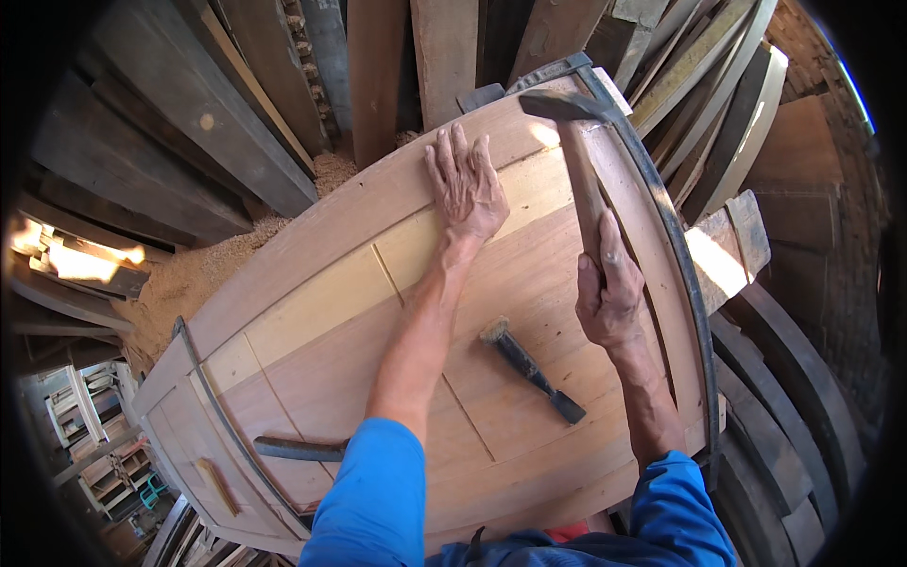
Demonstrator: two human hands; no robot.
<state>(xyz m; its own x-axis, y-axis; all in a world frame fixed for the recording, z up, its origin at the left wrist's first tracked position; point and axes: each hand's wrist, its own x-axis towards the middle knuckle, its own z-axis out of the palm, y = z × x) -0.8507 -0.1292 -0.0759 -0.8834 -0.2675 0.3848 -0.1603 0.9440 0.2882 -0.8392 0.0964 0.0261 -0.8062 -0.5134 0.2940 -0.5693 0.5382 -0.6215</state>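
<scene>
A hammer (578, 156) with a dark metal head and a wooden handle is in my right hand (614, 288), fingers wrapped round the handle. Its head is over the far right corner of a large pale wooden door panel (378, 331), close to a dark bar clamp (661, 189) lying across that end. My left hand (468, 189) rests flat on the panel's far edge board, fingers stretched out and holding nothing. Between my forearms lies a short black tool (529, 367) with a pale, frayed-looking end.
A second dark bar clamp (219, 406) crosses the panel's left part, near a dark curved bar (298, 448). A small wooden strip (219, 487) lies farther left. Stacked timber boards (189, 94) stand beyond the panel, with sawdust (198, 265) below. More planks (779, 425) crowd the right.
</scene>
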